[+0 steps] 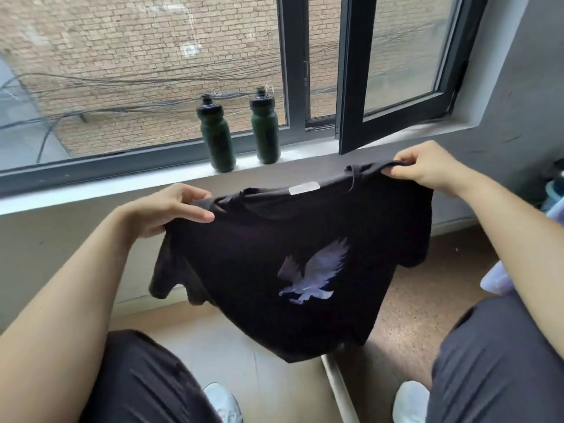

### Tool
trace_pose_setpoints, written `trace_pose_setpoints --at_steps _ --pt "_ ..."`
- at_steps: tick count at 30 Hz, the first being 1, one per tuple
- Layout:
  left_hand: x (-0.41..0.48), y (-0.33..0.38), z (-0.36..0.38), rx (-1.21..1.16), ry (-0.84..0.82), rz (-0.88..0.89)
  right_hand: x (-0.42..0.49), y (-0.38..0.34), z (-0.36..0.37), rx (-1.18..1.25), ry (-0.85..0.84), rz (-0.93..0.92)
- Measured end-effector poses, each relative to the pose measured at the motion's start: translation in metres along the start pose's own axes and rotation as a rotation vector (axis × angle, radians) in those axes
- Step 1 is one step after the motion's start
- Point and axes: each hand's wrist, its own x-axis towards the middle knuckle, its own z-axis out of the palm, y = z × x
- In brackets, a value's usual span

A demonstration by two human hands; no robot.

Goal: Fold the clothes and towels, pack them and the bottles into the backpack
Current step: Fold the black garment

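Note:
A black T-shirt [283,239] with a pale eagle print hangs in the air in front of me, spread between both hands above my knees. My left hand [171,209] pinches its left shoulder, thumb on top. My right hand [427,166] grips the right shoulder, held higher and farther away. A white label shows at the collar. Two dark green bottles [216,135] [265,129] with black caps stand upright side by side on the window sill [122,190]. No backpack or towels are in view.
An open dark window sash [393,87] juts inward just above my right hand. Light purple cloth [497,279] lies at the right edge beside my right forearm. My knees and white shoes sit below, over a tiled floor.

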Motion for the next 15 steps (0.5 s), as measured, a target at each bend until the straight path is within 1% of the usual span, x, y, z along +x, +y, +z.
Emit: trace_pose_setpoints --at_steps 1,2,3,4,5,6,7,9,10,13,14,15 --pt "-0.004 0.003 0.001 -0.129 -0.022 0.052 0.0 -0.004 0.001 0.122 0.057 0.003" --pt "-0.006 0.004 0.002 -0.256 -0.001 0.132 0.0 -0.007 0.004 0.242 0.128 0.015" --pt "-0.009 0.007 0.004 -0.397 0.021 0.206 0.002 -0.009 0.009 0.326 0.193 0.034" --pt "-0.006 0.006 0.007 -0.496 0.073 0.242 0.005 -0.01 0.015 0.357 0.241 0.052" --pt "-0.004 0.008 0.012 -0.545 0.122 0.249 0.009 -0.008 0.023 0.311 0.261 0.07" --pt "0.003 0.005 0.015 -0.537 0.19 0.239 0.01 -0.008 0.03 0.202 0.253 0.09" --pt "0.009 0.003 0.019 -0.503 0.284 0.188 0.01 -0.007 0.037 0.043 0.229 0.126" --pt "0.019 -0.006 0.021 -0.364 0.418 0.09 0.01 -0.002 0.044 -0.259 0.171 0.198" --pt "0.023 -0.013 0.019 -0.235 0.483 0.057 0.01 0.001 0.045 -0.355 0.149 0.226" --pt "0.027 -0.034 0.009 0.376 0.599 -0.035 0.009 0.002 0.043 -0.5 0.105 0.259" --pt "0.026 -0.038 0.007 0.524 0.617 -0.079 0.008 0.001 0.043 -0.529 0.076 0.258" --pt "0.024 -0.038 0.007 0.596 0.611 -0.114 0.007 0.0 0.043 -0.549 0.046 0.249"
